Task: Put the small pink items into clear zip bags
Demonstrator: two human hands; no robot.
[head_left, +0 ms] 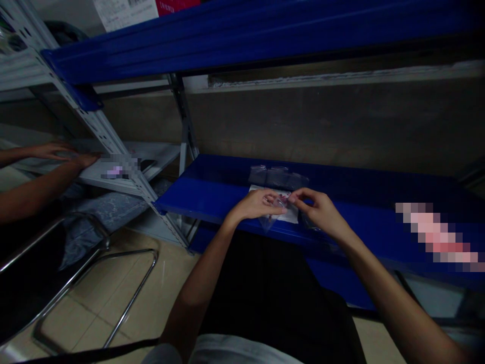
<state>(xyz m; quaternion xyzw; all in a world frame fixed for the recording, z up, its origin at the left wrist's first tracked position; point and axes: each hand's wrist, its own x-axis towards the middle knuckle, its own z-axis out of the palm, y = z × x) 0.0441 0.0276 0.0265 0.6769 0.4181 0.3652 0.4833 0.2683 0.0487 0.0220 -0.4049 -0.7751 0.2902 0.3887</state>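
Just above the front of a blue shelf (212,189), my left hand (255,205) is closed on a small clear plastic bag (270,222), whose lower corner hangs down past the shelf edge. At the bag's upper right, my right hand (316,207) pinches with thumb and forefinger; what sits between those fingertips is too small to make out. Beneath both hands lies a white sheet (290,216) with small reddish bits near its top. Several more clear plastic bags (278,177) lie flat behind it.
A blue beam (242,38) crosses above, with a white box (127,12) on top. A grey upright post (113,141) stands at left. Beyond it, another person's hands (56,150) rest at a grey shelf, near a metal-framed chair (129,303). A blurred patch covers something at right.
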